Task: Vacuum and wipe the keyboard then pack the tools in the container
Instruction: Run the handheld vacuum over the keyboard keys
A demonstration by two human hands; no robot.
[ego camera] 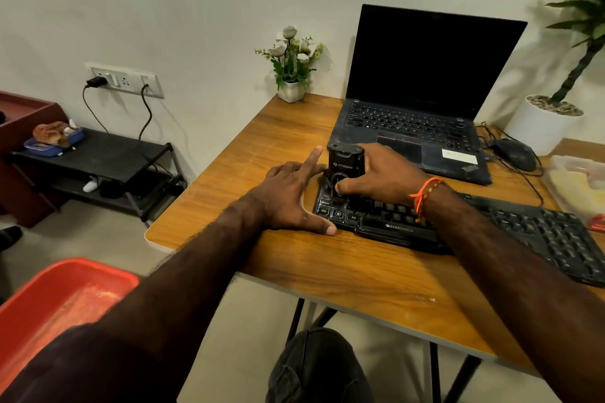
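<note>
A black keyboard (pixel 510 232) lies across the wooden table (pixel 343 275). A small black handheld vacuum (pixel 344 163) stands upright on the keyboard's left end. My right hand (pixel 379 175) grips the vacuum from the right, thumb on its front. My left hand (pixel 294 196) rests flat on the table against the keyboard's left edge, fingers straight, thumb at the front corner. A clear plastic container (pixel 576 186) sits at the table's right edge, cut off by the frame.
An open laptop (pixel 422 98) stands behind the keyboard, a black mouse (pixel 515 154) with cables to its right. A small flower pot (pixel 291 90) and a big white planter (pixel 543 123) stand at the back. A red tub (pixel 55 304) is at lower left, a black shelf (pixel 98 157) by the wall.
</note>
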